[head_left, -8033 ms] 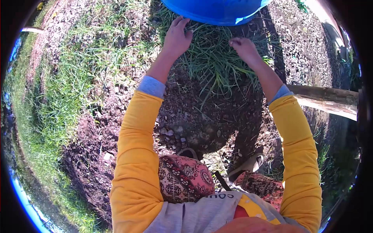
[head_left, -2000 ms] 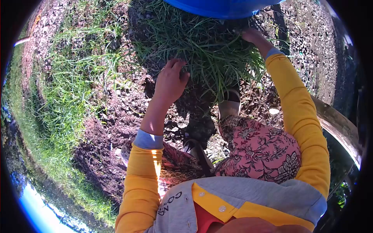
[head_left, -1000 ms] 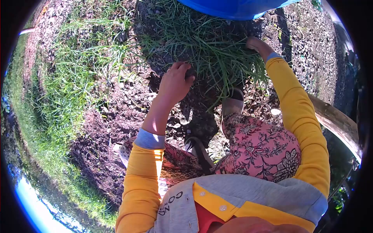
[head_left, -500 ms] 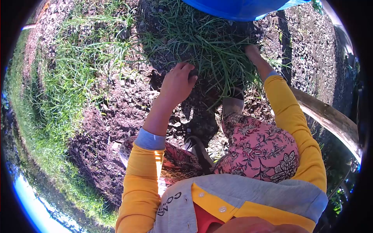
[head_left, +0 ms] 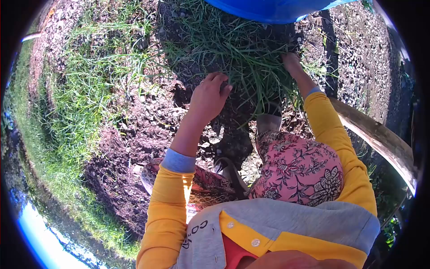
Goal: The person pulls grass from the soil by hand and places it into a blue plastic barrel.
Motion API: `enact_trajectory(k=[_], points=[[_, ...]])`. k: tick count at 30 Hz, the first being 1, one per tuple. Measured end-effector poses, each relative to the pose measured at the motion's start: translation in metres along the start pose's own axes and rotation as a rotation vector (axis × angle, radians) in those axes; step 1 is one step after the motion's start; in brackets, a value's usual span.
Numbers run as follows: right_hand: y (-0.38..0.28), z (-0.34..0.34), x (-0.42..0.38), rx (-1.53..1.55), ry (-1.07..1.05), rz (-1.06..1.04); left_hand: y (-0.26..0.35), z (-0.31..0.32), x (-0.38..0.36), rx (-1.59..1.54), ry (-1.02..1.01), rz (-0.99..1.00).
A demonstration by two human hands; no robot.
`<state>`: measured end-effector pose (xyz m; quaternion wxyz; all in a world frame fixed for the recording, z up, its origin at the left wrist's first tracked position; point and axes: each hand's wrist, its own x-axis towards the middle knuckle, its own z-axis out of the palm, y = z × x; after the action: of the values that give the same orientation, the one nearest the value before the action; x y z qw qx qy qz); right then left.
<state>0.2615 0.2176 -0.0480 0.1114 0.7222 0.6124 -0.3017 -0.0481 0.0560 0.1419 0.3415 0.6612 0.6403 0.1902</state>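
Green grass clump [head_left: 244, 56] sits in the upper middle of the frame, growing out of dark soil [head_left: 134, 130]. We see it just under a big blue tub [head_left: 268, 6] at the top edge.

Our left hand [head_left: 209, 96] is at the lower left side of the clump. Its fingers [head_left: 219, 80] are curled and touch the blades there. We cannot tell if they pinch any grass. Our right hand [head_left: 292, 62] is pushed into the right side of the clump. Blades cover its fingers, so we cannot tell how tight that grip is.

We wear yellow sleeves [head_left: 168, 210] with blue cuffs [head_left: 179, 160]. Our grey top [head_left: 251, 233] shows letters at the bottom of the frame. They look like "CO" and "D", but the rest is too bent to read. Our pink flowered pants [head_left: 300, 166] fill the lower right. One sandal [head_left: 268, 121] stands just below the clump.

A wooden pole [head_left: 376, 136] lies at the right side. More grass [head_left: 85, 85] grows at the upper left.
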Motion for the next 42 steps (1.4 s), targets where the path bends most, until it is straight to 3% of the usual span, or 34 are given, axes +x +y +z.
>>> enact_trajectory(k=[4, 5, 7, 11, 13, 15, 18, 23, 24, 28, 31, 35, 36, 39, 42], points=[[0.02, 0.015, 0.022, -0.132, 0.116, -0.26, -0.01, -0.013, 0.001, -0.044, -0.075, -0.116], [0.027, 0.017, 0.026, -0.051, 0.073, -0.2, -0.013, -0.015, -0.004, -0.074, -0.115, -0.179], [0.01, -0.014, 0.011, 0.118, 0.009, -0.071, -0.02, -0.011, -0.001, -0.008, -0.048, -0.1], [-0.019, -0.035, -0.025, -0.17, -0.068, -0.138, -0.002, -0.015, 0.006, 0.011, -0.012, -0.077], [-0.015, -0.022, -0.015, 0.008, 0.017, 0.007, 0.001, -0.013, 0.008, 0.051, 0.005, -0.031], [-0.006, -0.009, -0.01, 0.059, 0.01, 0.097, 0.002, -0.014, 0.0, -0.015, -0.043, -0.112], [0.003, -0.008, 0.02, -0.001, -0.008, -0.03, -0.011, -0.023, -0.003, -0.032, -0.031, -0.126], [0.005, -0.017, 0.018, -0.056, -0.038, -0.025, -0.026, -0.032, 0.007, -0.012, 0.027, -0.158], [-0.001, -0.023, 0.017, -0.085, -0.123, -0.014, -0.02, -0.033, 0.01, -0.021, 0.028, -0.159], [-0.008, -0.014, -0.009, -0.059, 0.022, 0.04, -0.003, -0.018, 0.016, -0.022, 0.043, -0.128], [-0.018, -0.031, -0.04, -0.093, 0.0, -0.203, 0.002, -0.019, 0.01, -0.02, -0.019, -0.12], [0.0, -0.002, -0.008, -0.137, 0.113, -0.038, -0.014, -0.022, 0.001, -0.04, -0.032, -0.155], [0.015, 0.001, 0.011, -0.26, 0.01, -0.251, -0.017, -0.027, 0.001, -0.073, -0.045, -0.186], [-0.009, -0.025, 0.0, -0.084, -0.056, 0.085, -0.02, -0.032, 0.006, -0.061, -0.025, -0.185], [-0.026, -0.032, -0.031, -0.072, -0.017, 0.057, -0.015, -0.029, 0.009, -0.047, 0.021, -0.142]])
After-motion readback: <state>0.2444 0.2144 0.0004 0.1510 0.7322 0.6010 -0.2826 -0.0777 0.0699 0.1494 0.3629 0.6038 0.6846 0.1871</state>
